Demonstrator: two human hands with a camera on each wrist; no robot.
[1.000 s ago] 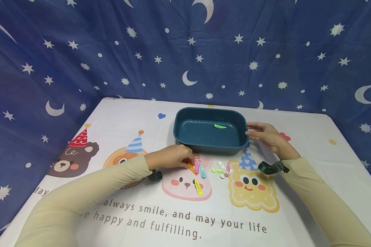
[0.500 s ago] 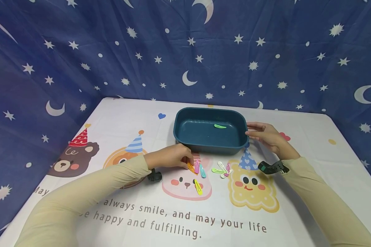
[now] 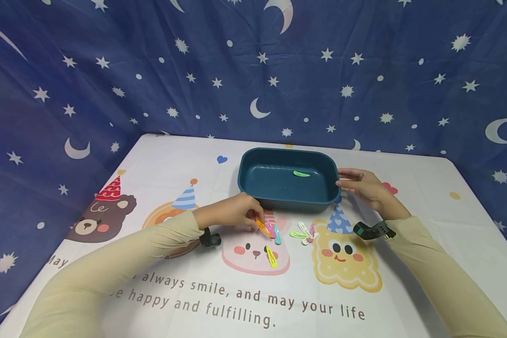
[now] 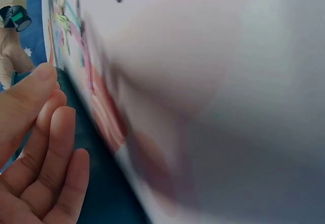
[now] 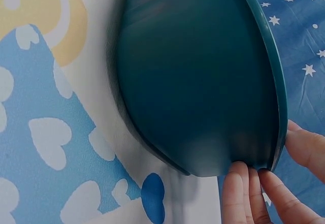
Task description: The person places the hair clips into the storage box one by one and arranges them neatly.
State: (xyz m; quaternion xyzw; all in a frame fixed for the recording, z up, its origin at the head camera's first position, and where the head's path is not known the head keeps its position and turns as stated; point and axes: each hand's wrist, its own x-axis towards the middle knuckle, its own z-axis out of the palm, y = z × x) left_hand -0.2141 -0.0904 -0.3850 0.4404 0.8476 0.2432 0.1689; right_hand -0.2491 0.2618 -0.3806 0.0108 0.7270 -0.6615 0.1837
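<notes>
My left hand point(image 3: 238, 211) pinches an orange hair clip point(image 3: 264, 228) by its upper end, between thumb and index finger. The clip's lower end slants over a pink hair clip point(image 3: 272, 230), with a blue one point(image 3: 278, 234) alongside and a yellow one point(image 3: 272, 257) nearer me. In the left wrist view, the other fingers point(image 4: 63, 132) hang loosely curved. My right hand point(image 3: 365, 188) holds the right end of a dark teal plastic box point(image 3: 289, 205), thumb at the rim and fingertips point(image 5: 236, 178) against the outer wall. Inside the box lies one green hair clip point(image 3: 301, 173).
A small cluster of white, green and pink hair clips point(image 3: 305, 233) lies right of the left hand's pile. The white tablecloth point(image 3: 186, 291) carries printed animals and lettering. A blue star-patterned curtain point(image 3: 219, 61) rises behind the table.
My left hand has raised the orange hair clip slightly and shifted it so it slants across the pink one. The right hand and the box stay as they were.
</notes>
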